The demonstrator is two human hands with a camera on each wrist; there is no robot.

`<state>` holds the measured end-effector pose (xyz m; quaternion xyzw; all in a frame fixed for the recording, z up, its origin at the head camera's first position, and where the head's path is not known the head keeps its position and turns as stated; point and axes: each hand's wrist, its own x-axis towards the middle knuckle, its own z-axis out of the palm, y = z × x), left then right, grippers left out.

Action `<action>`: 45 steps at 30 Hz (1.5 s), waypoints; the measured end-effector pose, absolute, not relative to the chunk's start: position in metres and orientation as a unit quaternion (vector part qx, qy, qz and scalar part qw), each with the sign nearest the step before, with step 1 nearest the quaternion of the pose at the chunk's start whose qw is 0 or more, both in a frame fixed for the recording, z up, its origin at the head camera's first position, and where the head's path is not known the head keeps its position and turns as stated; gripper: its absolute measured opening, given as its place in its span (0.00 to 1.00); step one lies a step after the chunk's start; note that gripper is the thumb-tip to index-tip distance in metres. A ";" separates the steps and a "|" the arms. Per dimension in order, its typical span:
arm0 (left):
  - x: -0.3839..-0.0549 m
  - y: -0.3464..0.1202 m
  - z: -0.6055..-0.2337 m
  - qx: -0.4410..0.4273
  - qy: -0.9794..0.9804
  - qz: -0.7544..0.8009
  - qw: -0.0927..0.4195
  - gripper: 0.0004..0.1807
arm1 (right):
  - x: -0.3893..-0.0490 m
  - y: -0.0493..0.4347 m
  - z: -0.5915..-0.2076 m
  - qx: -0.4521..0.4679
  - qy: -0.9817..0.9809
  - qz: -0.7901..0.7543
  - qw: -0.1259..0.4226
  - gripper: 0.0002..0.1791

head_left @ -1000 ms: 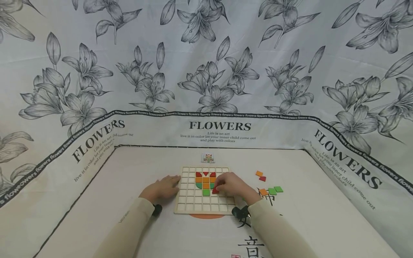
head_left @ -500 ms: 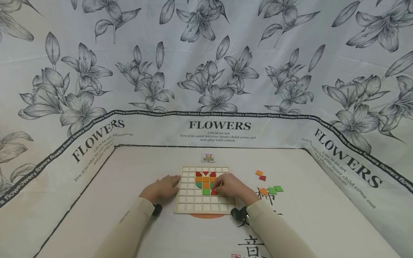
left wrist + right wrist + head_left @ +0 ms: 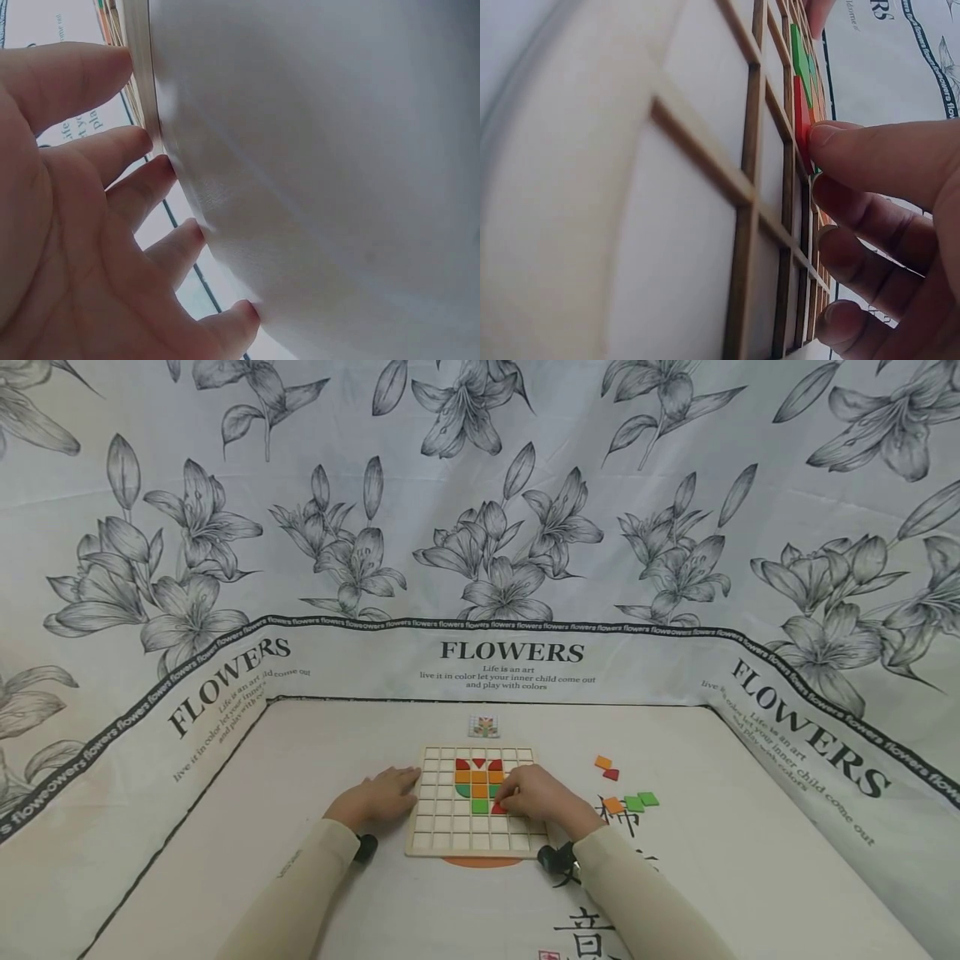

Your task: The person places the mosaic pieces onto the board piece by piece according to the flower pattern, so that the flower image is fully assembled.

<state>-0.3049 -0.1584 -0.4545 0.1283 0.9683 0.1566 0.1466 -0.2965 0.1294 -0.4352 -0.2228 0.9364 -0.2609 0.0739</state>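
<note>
A wooden grid board (image 3: 431, 853) lies flat, bearing a tulip-like pattern of red, orange and green tiles. My right hand (image 3: 543, 795) reaches over its right side, thumb and fingers at a red tile (image 3: 497, 809). In the right wrist view the thumb presses on that red tile (image 3: 801, 120), beside a green tile (image 3: 799, 56) in the grid. The other fingers bend near the board's surface and partly hide the cells there. My left hand (image 3: 375, 799) rests by the board's left edge; in the left wrist view its spread fingertips touch the table cloth and the board's side.
Loose tiles lie right of the board: an orange one (image 3: 603, 762) and a red one (image 3: 611, 775), then another orange one (image 3: 613, 807) by two green ones (image 3: 648, 799). A small picture card (image 3: 483, 727) lies behind the board. Flower-printed cloth walls (image 3: 510, 668) enclose the table.
My right hand has shifted slightly left and down with the red tile, which now sits lower, right beside the green square. The left hand has not moved.
</note>
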 end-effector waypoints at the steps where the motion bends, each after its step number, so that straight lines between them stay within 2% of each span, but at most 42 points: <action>1: -0.305 -0.158 -0.454 0.128 0.968 0.157 0.146 0.31 | -0.296 0.130 -0.435 -0.226 0.937 -0.257 0.072 0.06; 7: -0.303 -0.157 -0.453 0.126 0.968 0.160 0.146 0.32 | -0.293 0.136 -0.432 -0.223 0.947 -0.223 0.064 0.07; 14: -0.301 -0.157 -0.450 0.121 0.969 0.158 0.148 0.32 | -0.289 0.156 -0.421 -0.175 0.959 -0.214 0.055 0.06; 19: -0.301 -0.157 -0.449 0.117 0.968 0.165 0.152 0.32 | -0.291 0.177 -0.414 -0.134 0.967 -0.208 0.067 0.07; 25: -0.301 -0.156 -0.449 0.119 0.968 0.158 0.153 0.32 | -0.291 0.212 -0.407 -0.126 0.976 -0.169 0.048 0.10; 36: -0.298 -0.155 -0.448 0.110 0.968 0.162 0.155 0.32 | -0.288 0.268 -0.411 -0.081 0.984 -0.146 0.069 0.11; 45: -0.299 -0.156 -0.447 0.118 0.967 0.163 0.154 0.32 | -0.280 0.291 -0.409 -0.042 0.987 -0.126 0.094 0.15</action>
